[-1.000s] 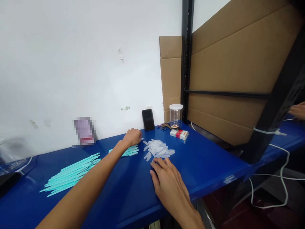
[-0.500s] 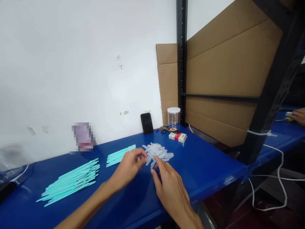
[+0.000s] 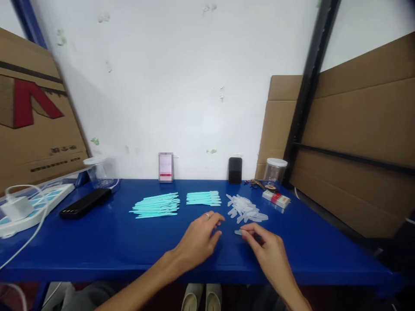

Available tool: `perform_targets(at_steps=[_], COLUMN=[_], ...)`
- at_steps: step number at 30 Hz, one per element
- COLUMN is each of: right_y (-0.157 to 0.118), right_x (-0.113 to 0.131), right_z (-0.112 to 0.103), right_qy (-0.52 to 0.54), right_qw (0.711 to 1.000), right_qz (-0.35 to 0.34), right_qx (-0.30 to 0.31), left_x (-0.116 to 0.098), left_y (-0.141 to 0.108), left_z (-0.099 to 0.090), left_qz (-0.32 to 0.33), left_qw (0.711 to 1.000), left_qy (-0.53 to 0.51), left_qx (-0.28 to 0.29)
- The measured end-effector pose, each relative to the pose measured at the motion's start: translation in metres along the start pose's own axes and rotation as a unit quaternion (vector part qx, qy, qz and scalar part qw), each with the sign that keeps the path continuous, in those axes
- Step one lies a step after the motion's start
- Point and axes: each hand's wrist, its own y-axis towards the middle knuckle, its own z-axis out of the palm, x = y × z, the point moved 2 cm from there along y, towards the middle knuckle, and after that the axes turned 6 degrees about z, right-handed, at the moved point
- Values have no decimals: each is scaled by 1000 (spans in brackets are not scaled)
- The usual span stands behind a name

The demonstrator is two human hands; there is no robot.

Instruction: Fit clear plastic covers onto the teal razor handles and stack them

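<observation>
Between thumb and index finger, my right hand point(image 3: 267, 246) pinches one small translucent white piece point(image 3: 238, 232), just in front of a loose pile of similar pieces point(image 3: 244, 208). My left hand point(image 3: 202, 235) is to the left of it, fingers curved and apart, with nothing seen between them. Behind my left hand lies a small row of turquoise sticks point(image 3: 203, 198). Farther left, a larger bundle of turquoise sticks point(image 3: 155, 205) rests on the blue table point(image 3: 106, 246).
A phone point(image 3: 235, 170) and a pixelated upright item point(image 3: 166, 167) lean on the wall. At right stand a clear jar point(image 3: 275, 172) and a red-white pack point(image 3: 276, 199). At left are another jar point(image 3: 100, 172), a black power bank point(image 3: 86, 203) and a power strip point(image 3: 48, 203).
The view has swung left, bringing in the table's left side. My right hand has drawn back from the pile with a white piece in its fingers. My left hand's fingers have spread.
</observation>
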Motion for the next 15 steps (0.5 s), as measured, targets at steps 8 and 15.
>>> perform_targets(at_steps=[8, 15], right_y=[-1, 2], right_x=[6, 3], right_z=[-7, -8], right_qy=[15, 71], right_qw=[997, 992], right_qz=[31, 64], right_qx=[-64, -81], left_x=[104, 135], left_y=[-66, -81], left_z=[-112, -126], left_qz=[-73, -50], left_qw=[930, 911], left_qy=[356, 403], left_qx=[45, 68])
